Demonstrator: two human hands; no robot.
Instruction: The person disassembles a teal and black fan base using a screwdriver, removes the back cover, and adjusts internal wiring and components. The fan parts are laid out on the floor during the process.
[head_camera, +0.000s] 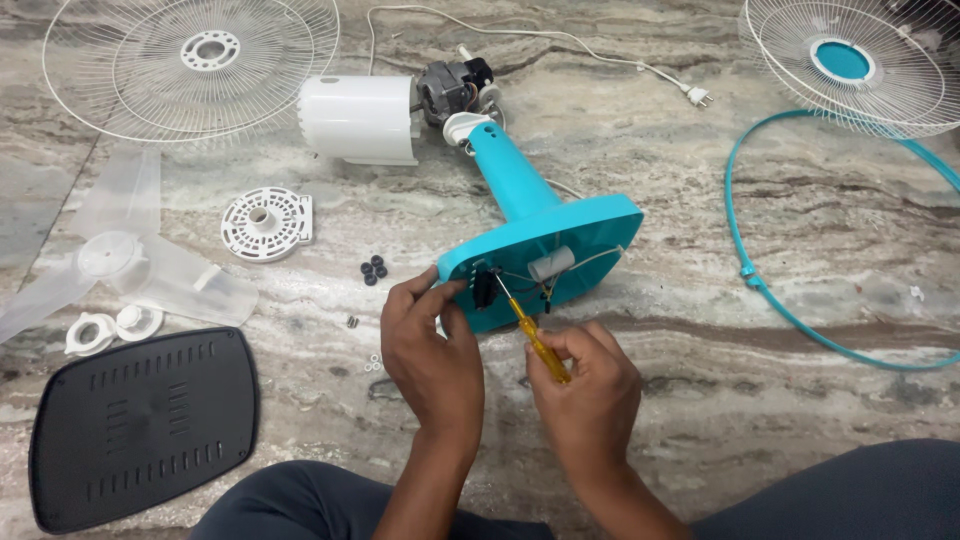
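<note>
The teal fan base (560, 235) lies on its side on the marble floor (700, 420), its open underside facing the camera. The left hand (430, 345) grips the base's lower left edge, fingers curled over the rim. The right hand (590, 385) is closed around a yellow screwdriver (535, 340) whose tip reaches among the wires beside a white capacitor (551, 264); the exact screw is too small to make out. The black base cover (140, 425) lies well apart at left. 2 wire guards are cut off by the top edge.
</note>
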